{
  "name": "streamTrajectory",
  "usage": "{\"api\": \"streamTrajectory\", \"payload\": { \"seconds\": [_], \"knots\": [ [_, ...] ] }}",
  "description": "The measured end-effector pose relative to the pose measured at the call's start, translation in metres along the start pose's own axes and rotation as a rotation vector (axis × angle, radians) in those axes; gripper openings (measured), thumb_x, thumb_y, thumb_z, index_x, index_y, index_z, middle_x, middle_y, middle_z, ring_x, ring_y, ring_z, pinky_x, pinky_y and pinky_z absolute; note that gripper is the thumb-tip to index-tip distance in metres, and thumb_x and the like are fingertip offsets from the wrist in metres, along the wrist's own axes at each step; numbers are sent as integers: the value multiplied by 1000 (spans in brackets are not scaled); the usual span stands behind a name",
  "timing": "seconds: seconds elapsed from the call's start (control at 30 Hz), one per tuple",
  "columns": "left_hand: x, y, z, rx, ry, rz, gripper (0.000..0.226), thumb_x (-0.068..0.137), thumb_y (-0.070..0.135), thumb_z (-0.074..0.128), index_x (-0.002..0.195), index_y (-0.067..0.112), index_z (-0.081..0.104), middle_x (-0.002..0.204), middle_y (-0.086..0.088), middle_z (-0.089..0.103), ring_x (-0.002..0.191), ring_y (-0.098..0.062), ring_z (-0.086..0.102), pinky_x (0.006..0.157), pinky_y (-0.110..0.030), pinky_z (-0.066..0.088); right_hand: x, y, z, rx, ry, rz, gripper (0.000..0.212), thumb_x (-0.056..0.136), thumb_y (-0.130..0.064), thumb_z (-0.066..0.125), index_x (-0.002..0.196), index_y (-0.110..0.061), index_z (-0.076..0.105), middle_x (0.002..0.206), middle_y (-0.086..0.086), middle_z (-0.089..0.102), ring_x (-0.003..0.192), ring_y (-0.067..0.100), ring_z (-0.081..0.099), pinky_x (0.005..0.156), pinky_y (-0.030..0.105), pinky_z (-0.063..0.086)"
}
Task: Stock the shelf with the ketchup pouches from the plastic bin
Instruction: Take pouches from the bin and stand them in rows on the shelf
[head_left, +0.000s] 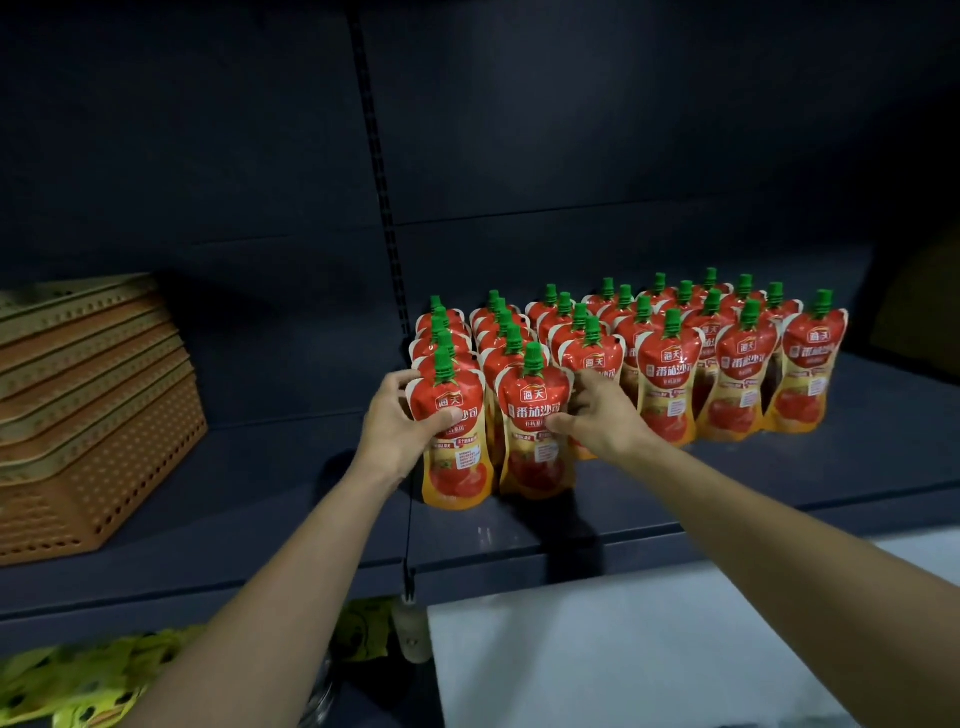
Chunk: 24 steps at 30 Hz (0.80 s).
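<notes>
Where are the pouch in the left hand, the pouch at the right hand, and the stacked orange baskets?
left-hand pouch (457, 467): head view, lower front label.
right-hand pouch (535, 457): head view, lower front label.
stacked orange baskets (98, 431): head view, perforated side wall.

Red-and-yellow ketchup pouches (670, 374) with green caps stand upright in rows on the dark shelf (727, 483); the two front-left ones are hand-held.

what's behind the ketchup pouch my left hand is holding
Behind that front pouch in the left hand, a row of upright pouches runs back. Only green caps and red tops show; their lower parts are covered.
</notes>
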<state>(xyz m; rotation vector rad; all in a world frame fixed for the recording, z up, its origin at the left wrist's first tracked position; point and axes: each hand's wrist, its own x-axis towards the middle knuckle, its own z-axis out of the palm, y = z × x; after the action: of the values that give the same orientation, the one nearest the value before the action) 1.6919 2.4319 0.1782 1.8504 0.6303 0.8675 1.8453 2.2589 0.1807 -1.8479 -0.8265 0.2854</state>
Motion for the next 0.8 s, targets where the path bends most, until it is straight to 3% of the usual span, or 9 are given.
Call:
{"api": "streamTrajectory", "payload": {
  "seconds": [0.07, 0.2, 0.37, 0.5, 0.6, 0.8],
  "knots": [
    [-6, -8, -2, 4, 29, -15, 62, 77, 22, 81, 129, 20, 47, 116, 2, 60, 102, -13, 61, 76, -26, 51, -4, 4, 3, -11, 21, 11, 49, 84, -13, 70, 128, -13, 47, 119, 8, 63, 109, 22, 60, 93, 40, 52],
    [-25, -25, -4, 103, 44, -88, 71, 84, 34, 74, 143, 18, 37, 137, -5, 52, 120, -19, 53, 93, -36, 49, -26, 16, 4, -54, -46, -18, 55, 89, -15, 64, 140, -18, 43, 129, 1, 56, 118, 17, 52, 97, 31, 44],
    [-77, -50, 6, 355, 1, -101, 81, 88, 47, 63, 153, 21, 21, 154, -4, 36, 141, -24, 32, 112, -46, 34, -72, 56, 2, -304, -4, -26, 62, 91, -30, 61, 146, -23, 34, 148, -1, 41, 137, 23, 37, 109, 42, 36],
    [-146, -54, 35, 514, -2, 38, 72, 91, 46, 59, 151, 24, 25, 151, -2, 38, 140, -23, 31, 111, -44, 33, -130, 88, -10, -489, 103, -107, 54, 92, -30, 58, 143, -27, 39, 148, -3, 40, 134, 22, 39, 109, 42, 34],
    [-203, -49, 77, 528, -184, 159, 68, 94, 43, 56, 152, 27, 24, 152, 4, 35, 140, -17, 33, 110, -38, 36, -192, 113, -33, -523, 157, -113, 52, 94, -26, 55, 143, -29, 38, 142, -5, 46, 127, 19, 47, 101, 37, 38],
    [-291, -15, 184, 463, -455, 262, 59, 96, 42, 53, 147, 31, 27, 141, 14, 47, 128, -5, 45, 101, -28, 41, -330, 178, -100, -527, 209, 118, 50, 97, -35, 47, 143, -39, 29, 135, -14, 49, 110, 11, 58, 83, 32, 49]
  ]
}}
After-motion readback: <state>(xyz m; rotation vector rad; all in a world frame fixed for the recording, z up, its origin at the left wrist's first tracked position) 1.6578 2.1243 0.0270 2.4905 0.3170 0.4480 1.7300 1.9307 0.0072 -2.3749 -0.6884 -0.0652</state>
